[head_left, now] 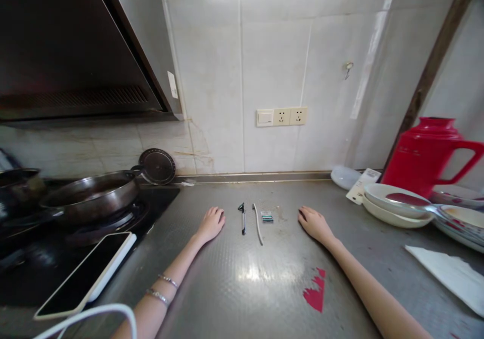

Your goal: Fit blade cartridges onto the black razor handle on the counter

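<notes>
My left hand [212, 224] rests palm down on the metal counter, left of the small items, its fingers loosely bent and nothing in them. On the far side of those items lies my right hand [314, 224], also palm down and holding nothing. Between the hands, nearest the left one, is a dark razor [243, 220] with its head pointing away from me. Beside it lies a slim, slightly curved white stick [257, 225], too small to identify. Right of that sits a small clear and green pack [266, 218], which looks like razor blade cartridges. Neither hand touches these.
A phone [86, 273] with a white cable [98, 308] lies by the black stove [162, 198], which bears a steel pan [102, 198]. At right stand stacked bowls [397, 213], a red thermos jug [423, 152] and white paper [449, 273]. A red patch [316, 294] marks the counter.
</notes>
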The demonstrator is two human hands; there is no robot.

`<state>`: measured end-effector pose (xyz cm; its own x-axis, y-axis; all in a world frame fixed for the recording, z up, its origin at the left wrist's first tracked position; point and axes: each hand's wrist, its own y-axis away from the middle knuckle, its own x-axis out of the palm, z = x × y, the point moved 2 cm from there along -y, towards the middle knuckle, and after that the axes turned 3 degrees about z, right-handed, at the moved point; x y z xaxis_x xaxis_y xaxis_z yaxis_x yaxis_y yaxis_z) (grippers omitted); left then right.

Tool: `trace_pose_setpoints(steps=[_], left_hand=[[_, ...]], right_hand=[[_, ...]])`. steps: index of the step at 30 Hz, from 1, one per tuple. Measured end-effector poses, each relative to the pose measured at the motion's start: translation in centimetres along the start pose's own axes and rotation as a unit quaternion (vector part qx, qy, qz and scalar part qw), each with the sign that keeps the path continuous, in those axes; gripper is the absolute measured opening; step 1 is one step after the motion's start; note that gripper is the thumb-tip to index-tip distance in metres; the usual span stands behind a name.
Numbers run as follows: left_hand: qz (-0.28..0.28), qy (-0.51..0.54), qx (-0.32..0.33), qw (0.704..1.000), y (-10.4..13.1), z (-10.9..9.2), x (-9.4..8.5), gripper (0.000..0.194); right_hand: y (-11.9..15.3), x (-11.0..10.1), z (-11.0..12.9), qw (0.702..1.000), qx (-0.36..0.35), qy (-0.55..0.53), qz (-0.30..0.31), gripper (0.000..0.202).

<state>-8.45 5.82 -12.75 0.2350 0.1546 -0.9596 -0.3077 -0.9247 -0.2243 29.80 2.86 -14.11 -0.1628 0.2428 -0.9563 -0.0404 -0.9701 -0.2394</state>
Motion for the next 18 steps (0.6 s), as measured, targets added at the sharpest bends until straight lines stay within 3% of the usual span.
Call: trace_pose_setpoints(steps=[9, 12, 18], left_hand=[[-0.001, 0.012, -0.020, 1.000, 0.1, -1.0, -1.0, 0.034], [-0.008, 0.041, -0.037, 0.998, -0.2, -2.5, -1.9, 0.028], [0.062, 0.083, -0.053, 0.993, -1.0, -6.3, -2.3, 0.021]], right_hand=[[0.0, 0.0, 0.2, 1.000, 0.001, -0.007, -0.008, 0.039], [0.0, -0.1, 0.2, 1.000, 0.005, -0.009, -0.011, 0.038], [0.0, -0.1, 0.1, 1.000, 0.009, -0.007, -0.011, 0.038]])
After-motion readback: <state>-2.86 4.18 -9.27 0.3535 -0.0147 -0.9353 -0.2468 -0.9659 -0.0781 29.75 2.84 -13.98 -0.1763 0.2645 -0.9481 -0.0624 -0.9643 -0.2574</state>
